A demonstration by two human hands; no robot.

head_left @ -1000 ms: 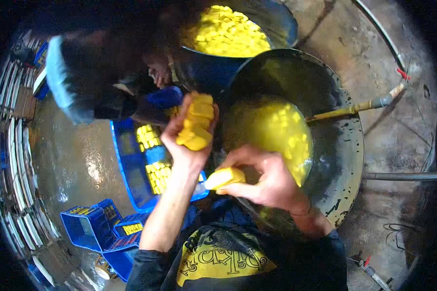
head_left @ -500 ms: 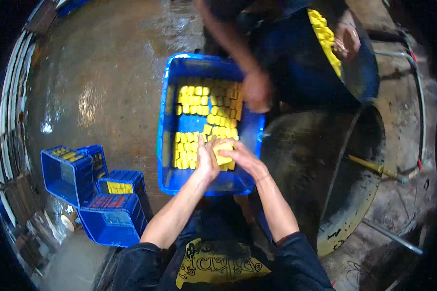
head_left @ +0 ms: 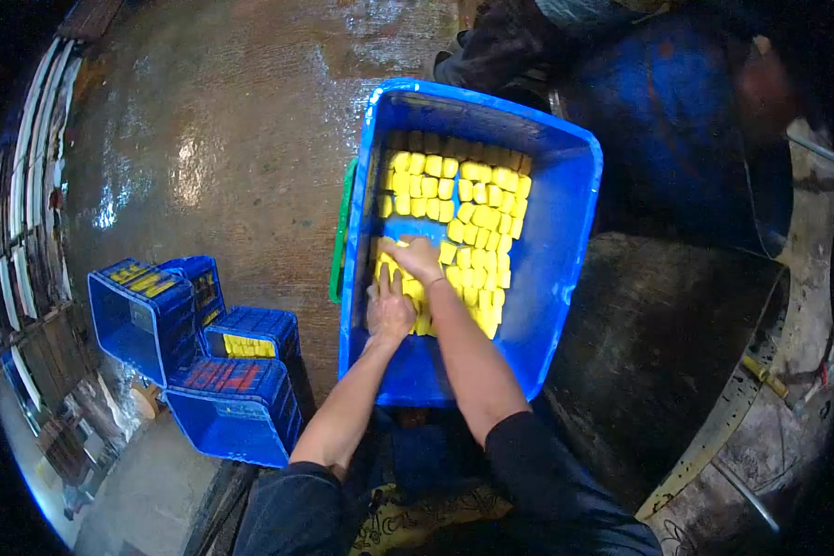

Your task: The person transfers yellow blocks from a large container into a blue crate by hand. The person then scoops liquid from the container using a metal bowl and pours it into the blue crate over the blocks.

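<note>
Yellow blocks (head_left: 480,259) in rows inside blue tub (head_left: 558,222). Left hand (head_left: 392,313) on blocks at tub's left side, fingers extended; right hand (head_left: 420,259) just beyond, also at blocks. Can't tell if either grips one.

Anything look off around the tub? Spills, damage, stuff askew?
No block spill visible: the yellow blocks in view around the blue tub lie inside it. Two oddities: the blue crates sit at mismatched angles, and the floor has shiny patches that look wet; source unclear.
</note>
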